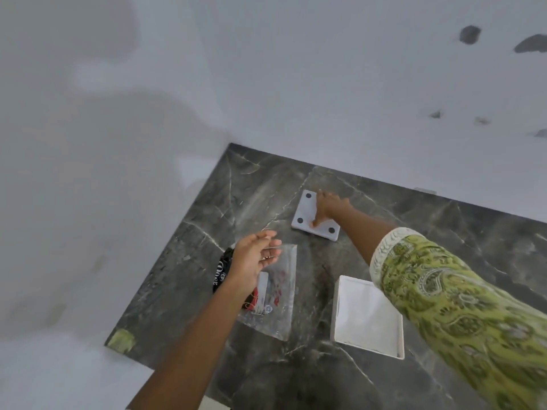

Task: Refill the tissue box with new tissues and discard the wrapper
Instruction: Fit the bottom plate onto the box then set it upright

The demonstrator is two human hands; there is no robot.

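Note:
A white square tissue box [367, 318] stands open on the dark marble table [296, 374], near my right forearm. Its white base plate [305, 214], with dark round feet at the corners, lies farther back. My right hand [328, 207] rests on that plate with the fingers spread and the thumb pressed down. A clear plastic wrapper [281, 294] with red print lies flat to the left of the box. Above the wrapper's far end hovers my left hand [254, 258], fingers apart and holding nothing. The tissues themselves are hard to make out.
A black band with white lettering [222, 270] lies beside the wrapper, partly behind my left wrist. The table's left edge runs diagonally over a pale floor [88, 202]. A yellow-green patch [121, 340] marks the near-left corner. A white wall [355, 84] backs the table.

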